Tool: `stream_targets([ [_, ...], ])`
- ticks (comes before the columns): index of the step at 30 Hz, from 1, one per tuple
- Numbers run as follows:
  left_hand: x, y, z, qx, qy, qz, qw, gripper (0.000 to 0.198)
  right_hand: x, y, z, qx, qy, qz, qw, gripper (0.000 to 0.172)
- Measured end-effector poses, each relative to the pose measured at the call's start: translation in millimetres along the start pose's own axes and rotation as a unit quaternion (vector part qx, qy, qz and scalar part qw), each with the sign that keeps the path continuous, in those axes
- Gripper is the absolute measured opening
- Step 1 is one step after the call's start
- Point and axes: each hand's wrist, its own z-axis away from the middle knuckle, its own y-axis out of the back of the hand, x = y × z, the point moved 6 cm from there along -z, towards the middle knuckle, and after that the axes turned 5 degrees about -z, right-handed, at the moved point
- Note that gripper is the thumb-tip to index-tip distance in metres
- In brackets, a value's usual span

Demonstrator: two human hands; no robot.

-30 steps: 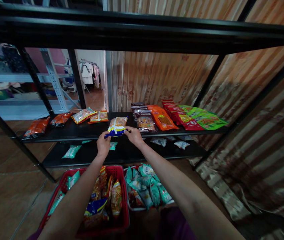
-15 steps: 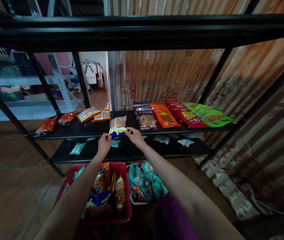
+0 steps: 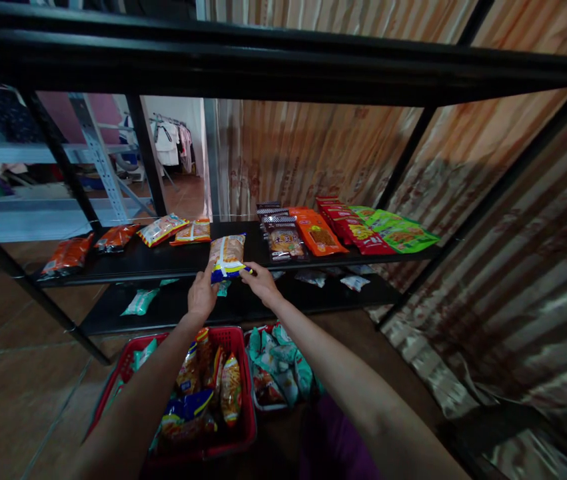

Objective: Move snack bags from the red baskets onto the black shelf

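Note:
Both my hands grip one snack bag (image 3: 228,252), clear-fronted with a blue and yellow end, at the front edge of the black middle shelf (image 3: 173,267). My left hand (image 3: 203,295) is closed on its left side, and my right hand (image 3: 260,281) pinches its lower right corner. The bag leans back, its far end over the shelf. To its left lie an orange-and-yellow snack bag (image 3: 192,231) and a white-and-orange one (image 3: 162,229). On the right, dark brown snack packets (image 3: 284,239) lie in an overlapping row beside orange packets (image 3: 319,233).
Below me stands a red basket (image 3: 249,407) of snack bags, beside a smaller white-rimmed basket (image 3: 269,407) of teal packets. Red packets (image 3: 363,235) and green packets (image 3: 398,230) lie at the shelf's right. Small packets (image 3: 140,302) rest on the lower shelf (image 3: 108,313). A black upper shelf (image 3: 263,73) spans overhead.
My view has shifted slightly, so the shelf appears further left. The left hand has slid up along the side of the bag, and both hands keep hold of it.

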Motion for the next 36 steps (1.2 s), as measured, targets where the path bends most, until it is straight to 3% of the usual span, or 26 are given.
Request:
stream_targets([
  [10, 10.0, 11.7, 18.8, 0.03, -0.059, 0.004, 0.998, 0.046, -19.4, 13.8, 25.9, -0.019, -0.012, -0.012, 1.0, 0.031],
  [15, 13.7, 28.0, 18.5, 0.067, -0.059, 0.089, 0.992, 0.04, -42.7, 17.1, 35.5, -0.04, -0.01, -0.019, 0.999, 0.035],
  [19, 10.3, 41.5, 18.4, 0.107, -0.006, 0.226, 0.968, 0.036, -62.9, 14.7, 43.1, -0.076, 0.005, -0.058, 0.995, 0.045],
  [23, 3.6, 49.0, 16.0, 0.115, 0.092, 0.446, 0.883, 0.029, -60.7, 16.7, 44.3, -0.078, -0.003, -0.08, 0.994, 0.056],
  [29, 1.1, 66.2, 2.3, 0.09, 0.173, 0.65, 0.734, 0.002, -31.6, 30.6, 35.8, 0.007, -0.076, -0.105, 0.992, 0.073],
  [32, -1.5, 69.0, 0.0, 0.069, 0.217, 0.712, 0.664, 0.012, -23.1, 27.5, 30.4, -0.003, -0.133, -0.163, 0.978, 0.077],
  [36, -4.4, 53.5, 8.5, 0.04, 0.291, 0.779, 0.554, 0.019, -19.6, 17.3, 20.2, -0.02, -0.2, -0.255, 0.946, 0.079],
])
